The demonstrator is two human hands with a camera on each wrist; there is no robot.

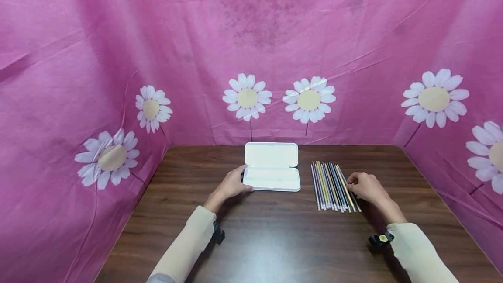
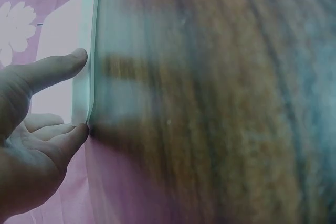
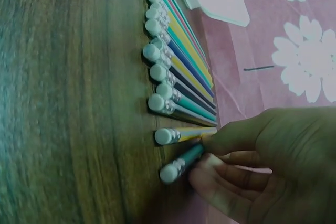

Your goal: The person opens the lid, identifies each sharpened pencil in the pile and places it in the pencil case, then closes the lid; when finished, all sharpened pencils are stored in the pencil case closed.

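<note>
Left hand [image 1: 232, 185] steadies open case [image 1: 272, 167], fingers straight; right hand [image 1: 363, 185] pinches rightmost pencil [image 3: 181, 164]. Risk: neighbours in pencil row [image 1: 333, 180] roll on counter [image 1: 275, 239].

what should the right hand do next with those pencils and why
Probably close the fingers on the outermost teal pencil and lift it clear of the row. The right hand already touches the two pencils at the row's right edge, which lie slightly apart from the others. The white case lies open beside the row, with the left hand touching its left end.
</note>
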